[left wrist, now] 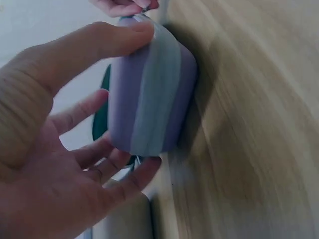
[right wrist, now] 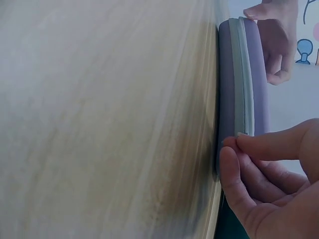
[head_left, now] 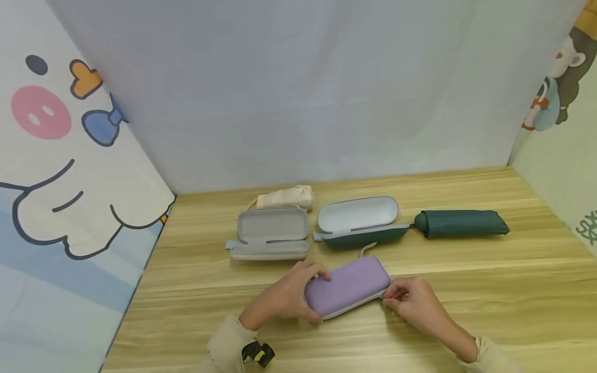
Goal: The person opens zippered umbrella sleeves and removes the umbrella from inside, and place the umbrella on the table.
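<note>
A purple zip case [head_left: 347,285] with a pale grey zipper band [right wrist: 241,74] lies on the table, lid down. My left hand [head_left: 291,294] grips its left end, thumb on the near side and fingers over the far side. At the right front corner my right hand [head_left: 412,303] pinches the zipper pull between thumb and index finger; the pull itself is mostly hidden by the fingertips. In the left wrist view the case's end [left wrist: 157,94] faces the camera between thumb and fingers. A light strap [head_left: 367,249] sticks out behind the case.
Behind stand an open grey case [head_left: 272,225] and an open dark green case [head_left: 366,238] with a pale lining. A folded beige umbrella [head_left: 286,198] lies at the back, and a folded dark green umbrella [head_left: 466,224] to the right. White cloth [head_left: 326,93] hangs behind the table.
</note>
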Tool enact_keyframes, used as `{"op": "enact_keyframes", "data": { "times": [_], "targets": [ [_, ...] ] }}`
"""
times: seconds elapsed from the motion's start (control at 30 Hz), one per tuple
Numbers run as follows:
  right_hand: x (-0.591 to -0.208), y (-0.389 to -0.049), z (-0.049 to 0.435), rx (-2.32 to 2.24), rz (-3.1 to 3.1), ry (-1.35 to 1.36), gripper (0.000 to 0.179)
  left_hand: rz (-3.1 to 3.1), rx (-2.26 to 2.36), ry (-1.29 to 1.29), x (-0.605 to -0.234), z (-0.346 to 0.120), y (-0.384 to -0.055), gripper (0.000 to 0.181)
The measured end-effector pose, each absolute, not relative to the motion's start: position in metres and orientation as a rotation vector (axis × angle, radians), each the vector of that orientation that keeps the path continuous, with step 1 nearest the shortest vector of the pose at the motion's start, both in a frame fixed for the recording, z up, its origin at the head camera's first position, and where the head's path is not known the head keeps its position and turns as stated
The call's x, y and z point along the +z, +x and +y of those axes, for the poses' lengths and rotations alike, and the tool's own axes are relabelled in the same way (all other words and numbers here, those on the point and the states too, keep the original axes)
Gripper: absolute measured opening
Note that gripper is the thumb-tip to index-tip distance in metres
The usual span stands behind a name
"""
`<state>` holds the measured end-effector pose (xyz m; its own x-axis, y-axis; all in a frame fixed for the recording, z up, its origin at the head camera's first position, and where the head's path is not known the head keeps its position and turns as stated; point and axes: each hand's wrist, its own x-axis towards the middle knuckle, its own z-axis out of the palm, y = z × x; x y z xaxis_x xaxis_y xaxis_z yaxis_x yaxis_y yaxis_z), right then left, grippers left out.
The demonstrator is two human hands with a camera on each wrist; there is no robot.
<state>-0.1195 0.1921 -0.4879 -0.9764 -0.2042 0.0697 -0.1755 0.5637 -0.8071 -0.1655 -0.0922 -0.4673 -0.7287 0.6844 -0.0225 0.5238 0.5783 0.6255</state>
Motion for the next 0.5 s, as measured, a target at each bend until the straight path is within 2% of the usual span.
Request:
{"op": "enact_keyframes", "data": {
  "times": [0.5],
  "targets": [
    [-0.490, -0.120, 0.193, -1.434, 2.754, -0.343, 0.016, 2.491, 1.011, 0.995, -0.480, -0.092, -0.171, 0.067]
  ]
}}
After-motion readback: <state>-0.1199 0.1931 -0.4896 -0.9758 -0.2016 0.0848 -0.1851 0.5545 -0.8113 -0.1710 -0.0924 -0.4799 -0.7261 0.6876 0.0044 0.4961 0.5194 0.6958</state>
